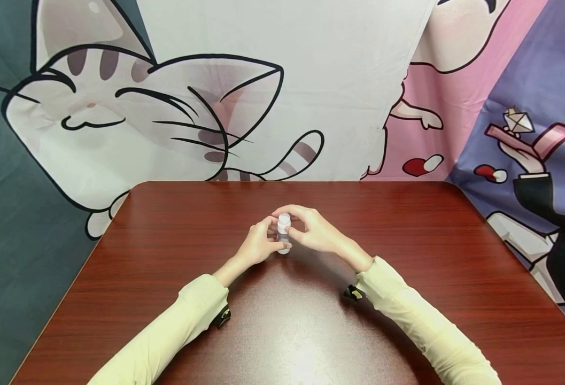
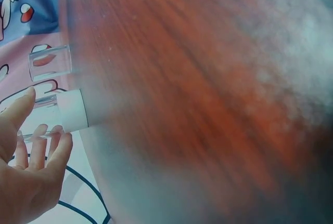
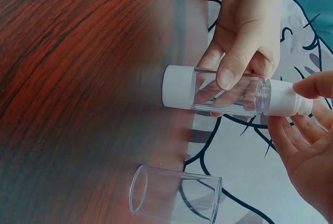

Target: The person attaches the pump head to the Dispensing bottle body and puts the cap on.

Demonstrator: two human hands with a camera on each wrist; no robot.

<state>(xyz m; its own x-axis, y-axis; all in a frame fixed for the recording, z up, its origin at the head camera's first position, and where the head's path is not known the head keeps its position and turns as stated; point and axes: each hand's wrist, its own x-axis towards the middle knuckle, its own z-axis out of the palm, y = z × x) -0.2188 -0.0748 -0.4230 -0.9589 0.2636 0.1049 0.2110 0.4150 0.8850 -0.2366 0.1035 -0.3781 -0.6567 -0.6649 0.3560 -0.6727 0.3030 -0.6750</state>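
Note:
A clear pump bottle [image 3: 229, 91] with a white base and a white pump top [image 3: 281, 98] stands upright between the hands at mid-table. My left hand [image 1: 255, 245] holds the clear body, thumb on the near side and fingers behind. At the white top, my right hand [image 1: 313, 232] pinches with thumb and fingers. The right wrist view has the bottle lying sideways in the picture, with the left hand [image 3: 244, 42] above it and the right hand [image 3: 312, 154] at its top end. Near the bottle stands a clear, hollow cap [image 3: 177, 193], also visible in the left wrist view.
The glossy reddish-brown table [image 1: 167, 321] reaches to a cartoon-printed cloth backdrop [image 1: 349, 80]. Small black devices [image 1: 353, 292] hang under both sleeved wrists.

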